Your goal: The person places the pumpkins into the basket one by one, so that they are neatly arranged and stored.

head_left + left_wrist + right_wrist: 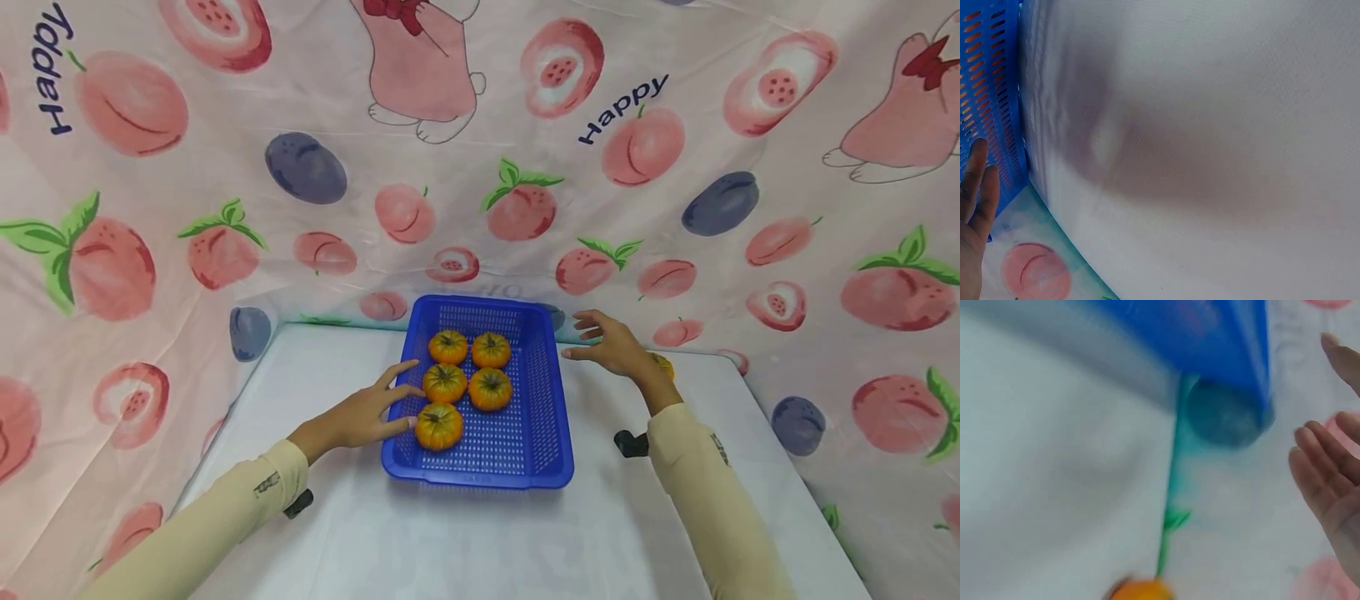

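Note:
A blue perforated plastic basket (519, 442) stands on the white table, with several small orange pumpkins (491, 389) grouped toward its left and far parts. Over the left rim reaches my left hand (366, 413), fingers spread and fairly straight, the tips close to the nearest pumpkin (438, 426); whether they touch it I cannot tell. In the left wrist view, two of its fingers (984, 200) show against the basket's side wall (1007, 94). Just right of the basket my right hand (613, 346) hovers, fingers apart and holding nothing. Another pumpkin (663, 367) lies partly hidden behind the right wrist.
Behind the basket and along both sides rises a pink fruit-print cloth (465, 250). White table surface (360, 533) extends in front of the basket. A black wrist mount (632, 444) juts out from the right sleeve, another (298, 503) from the left.

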`<action>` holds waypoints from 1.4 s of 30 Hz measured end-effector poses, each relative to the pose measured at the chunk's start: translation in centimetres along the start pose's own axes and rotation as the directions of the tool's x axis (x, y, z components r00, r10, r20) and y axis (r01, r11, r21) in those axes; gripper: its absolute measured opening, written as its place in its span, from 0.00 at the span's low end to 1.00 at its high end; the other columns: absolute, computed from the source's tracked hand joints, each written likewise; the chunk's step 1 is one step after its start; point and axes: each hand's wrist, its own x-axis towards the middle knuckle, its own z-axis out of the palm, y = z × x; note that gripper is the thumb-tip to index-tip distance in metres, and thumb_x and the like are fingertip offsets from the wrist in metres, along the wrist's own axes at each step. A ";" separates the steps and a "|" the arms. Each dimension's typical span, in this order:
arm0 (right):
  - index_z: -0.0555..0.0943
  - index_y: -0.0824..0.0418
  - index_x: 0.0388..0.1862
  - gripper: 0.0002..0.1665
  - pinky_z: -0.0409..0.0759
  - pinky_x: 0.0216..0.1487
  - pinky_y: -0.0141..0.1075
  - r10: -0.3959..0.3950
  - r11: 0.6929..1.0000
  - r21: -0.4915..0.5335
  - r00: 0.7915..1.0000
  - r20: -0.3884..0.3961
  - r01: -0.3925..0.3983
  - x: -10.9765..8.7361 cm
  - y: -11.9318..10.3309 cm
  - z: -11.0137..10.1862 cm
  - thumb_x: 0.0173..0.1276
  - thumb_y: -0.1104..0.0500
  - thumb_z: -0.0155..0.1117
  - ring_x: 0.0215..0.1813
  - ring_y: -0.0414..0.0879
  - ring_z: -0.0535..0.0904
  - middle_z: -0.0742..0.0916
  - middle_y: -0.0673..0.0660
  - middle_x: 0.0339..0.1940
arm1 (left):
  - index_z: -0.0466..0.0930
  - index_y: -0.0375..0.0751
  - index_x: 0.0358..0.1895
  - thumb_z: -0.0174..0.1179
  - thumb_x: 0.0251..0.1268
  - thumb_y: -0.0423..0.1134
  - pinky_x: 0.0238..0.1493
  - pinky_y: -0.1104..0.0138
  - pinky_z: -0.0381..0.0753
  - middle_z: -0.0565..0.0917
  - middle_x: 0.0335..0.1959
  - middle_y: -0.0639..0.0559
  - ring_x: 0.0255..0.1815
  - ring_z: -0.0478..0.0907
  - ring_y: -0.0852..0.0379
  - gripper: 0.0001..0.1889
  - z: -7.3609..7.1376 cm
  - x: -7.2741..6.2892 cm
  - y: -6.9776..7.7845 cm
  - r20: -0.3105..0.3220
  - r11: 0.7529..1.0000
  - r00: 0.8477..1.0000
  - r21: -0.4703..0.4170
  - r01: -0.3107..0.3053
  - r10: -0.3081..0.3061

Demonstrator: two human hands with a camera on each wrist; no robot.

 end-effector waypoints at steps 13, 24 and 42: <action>0.64 0.65 0.74 0.49 0.73 0.68 0.59 0.179 0.983 -0.013 0.961 -0.213 -0.186 -3.7 8.4 -2.8 0.64 0.41 0.72 0.69 0.67 0.70 0.74 0.70 0.70 | 0.73 0.55 0.69 0.55 0.71 0.60 0.64 0.36 0.73 0.42 0.83 0.53 0.70 0.71 0.33 0.27 0.0 0.0 -0.1 0.003 1.000 1.000 0.006 0.018 -0.018; 0.57 0.76 0.75 0.50 0.63 0.72 0.65 0.326 0.934 -0.049 0.897 -0.299 -0.355 -3.7 13.2 -1.5 0.67 0.51 0.69 0.69 0.75 0.63 0.67 0.82 0.68 | 0.74 0.52 0.68 0.56 0.71 0.58 0.62 0.35 0.74 0.43 0.83 0.50 0.69 0.71 0.31 0.26 -0.1 -0.1 0.0 -0.001 1.000 1.000 -0.001 0.015 -0.015; 0.57 0.77 0.74 0.51 0.59 0.75 0.63 0.420 0.887 -0.105 0.881 -0.218 -0.449 -2.9 14.8 -0.9 0.68 0.47 0.69 0.71 0.73 0.61 0.66 0.79 0.71 | 0.74 0.53 0.68 0.56 0.71 0.59 0.64 0.36 0.73 0.42 0.83 0.52 0.70 0.70 0.31 0.27 0.0 0.0 -0.1 0.002 1.000 1.000 -0.009 0.017 -0.017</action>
